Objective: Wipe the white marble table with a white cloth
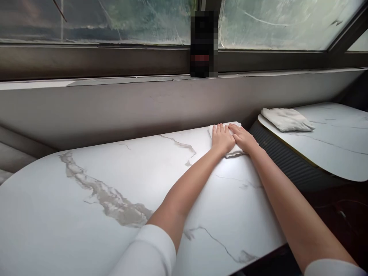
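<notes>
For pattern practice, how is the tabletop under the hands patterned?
White tabletop with grey-brown, marble-like veins, best in the head view.

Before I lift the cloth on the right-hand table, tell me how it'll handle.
The cloth will probably be floppy, since its surface looks soft and rumpled. It appears folded, so lifting one corner may open it. Lying flat on the right-hand table, it should bunch or slide rather than roll.

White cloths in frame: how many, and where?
2. A flat white fabric cloth lies under the left hand and right hand on the near white, grey-veined table; a bunched white fabric cloth lies on the right-side white, grey-veined table. None seem hidden.
</notes>
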Motion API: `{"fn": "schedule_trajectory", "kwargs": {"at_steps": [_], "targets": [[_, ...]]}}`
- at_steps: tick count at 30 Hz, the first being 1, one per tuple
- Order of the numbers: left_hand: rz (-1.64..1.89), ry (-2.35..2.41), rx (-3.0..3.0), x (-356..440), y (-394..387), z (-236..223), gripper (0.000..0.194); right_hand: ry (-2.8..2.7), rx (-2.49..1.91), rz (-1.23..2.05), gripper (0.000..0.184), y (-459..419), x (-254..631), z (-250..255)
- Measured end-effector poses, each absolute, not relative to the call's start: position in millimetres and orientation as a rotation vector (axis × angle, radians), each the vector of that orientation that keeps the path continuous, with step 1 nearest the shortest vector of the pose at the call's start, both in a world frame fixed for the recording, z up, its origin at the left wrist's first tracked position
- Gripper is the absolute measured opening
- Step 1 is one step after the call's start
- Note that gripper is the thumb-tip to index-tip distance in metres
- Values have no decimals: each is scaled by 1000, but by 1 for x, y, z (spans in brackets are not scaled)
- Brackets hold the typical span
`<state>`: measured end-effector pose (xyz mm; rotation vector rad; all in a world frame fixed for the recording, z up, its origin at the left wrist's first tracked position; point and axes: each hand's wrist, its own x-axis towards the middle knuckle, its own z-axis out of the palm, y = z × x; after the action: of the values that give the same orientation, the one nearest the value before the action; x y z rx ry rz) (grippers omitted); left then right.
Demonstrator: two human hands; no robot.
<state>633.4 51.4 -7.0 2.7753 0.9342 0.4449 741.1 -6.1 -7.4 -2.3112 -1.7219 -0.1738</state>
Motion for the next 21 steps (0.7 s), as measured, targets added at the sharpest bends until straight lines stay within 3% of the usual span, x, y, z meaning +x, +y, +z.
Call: {"fn": "schedule_trajectory", "kwargs": {"at_steps": [10,21], "targets": [[507,959,2812,632,37,-9,53,-1723,-2268,-156,53,-27,741,-8],[544,612,2887,563,-87,-7,55,-1722,-2286,-350,52,-182,674,-17]]}}
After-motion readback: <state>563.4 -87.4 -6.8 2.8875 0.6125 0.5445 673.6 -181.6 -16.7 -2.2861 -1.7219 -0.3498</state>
